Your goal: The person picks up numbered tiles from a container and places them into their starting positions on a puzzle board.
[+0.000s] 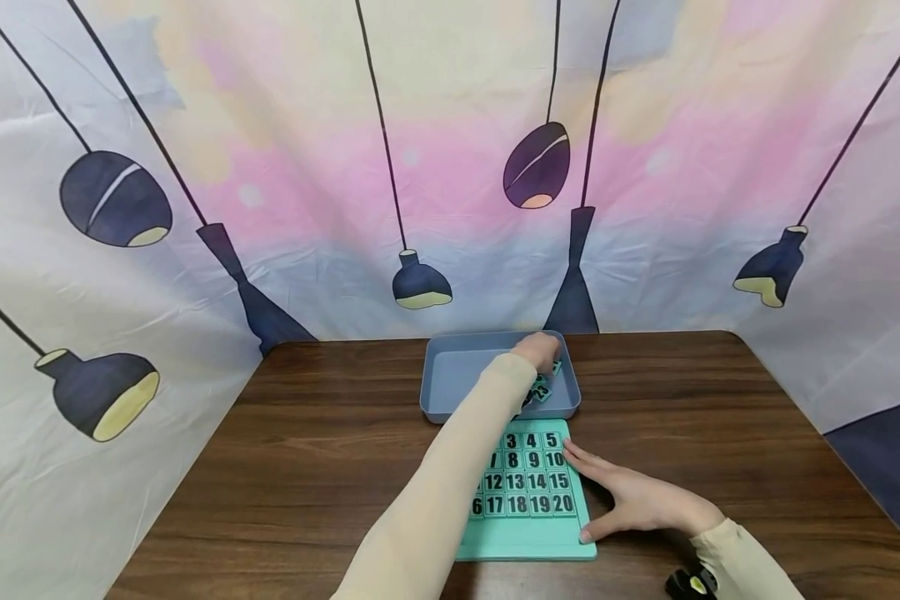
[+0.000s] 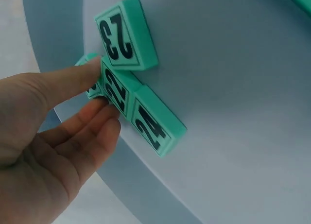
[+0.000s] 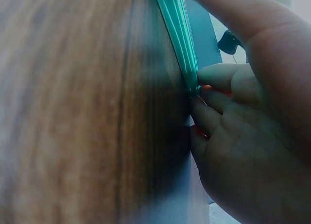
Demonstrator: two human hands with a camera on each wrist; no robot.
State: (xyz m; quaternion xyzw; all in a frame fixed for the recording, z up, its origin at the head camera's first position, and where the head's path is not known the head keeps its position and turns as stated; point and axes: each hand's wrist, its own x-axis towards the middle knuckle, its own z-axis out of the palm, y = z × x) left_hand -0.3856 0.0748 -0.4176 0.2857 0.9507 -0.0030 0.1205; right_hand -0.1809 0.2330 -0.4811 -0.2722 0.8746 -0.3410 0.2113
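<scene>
My left hand (image 1: 540,352) reaches into the blue-grey tray (image 1: 450,367). In the left wrist view, its thumb and fingers pinch round a number tile (image 2: 92,90) whose face is mostly hidden, right against tile 22 (image 2: 115,85). Tile 23 (image 2: 116,37) lies just above and tile 24 (image 2: 153,124) adjoins 22. My right hand (image 1: 641,498) lies along the right side of the turquoise number board (image 1: 525,540), fingers extended, thumb at its near corner. In the right wrist view, fingertips touch the board's edge (image 3: 180,34). Rows of tiles up to 20 fill the board's upper part, partly covered by my left sleeve.
The tray stands behind the board, close to the far edge of the brown wooden table (image 1: 307,467). A curtain printed with lamps (image 1: 420,279) hangs right behind the table. A small black object (image 1: 690,583) is by my right wrist.
</scene>
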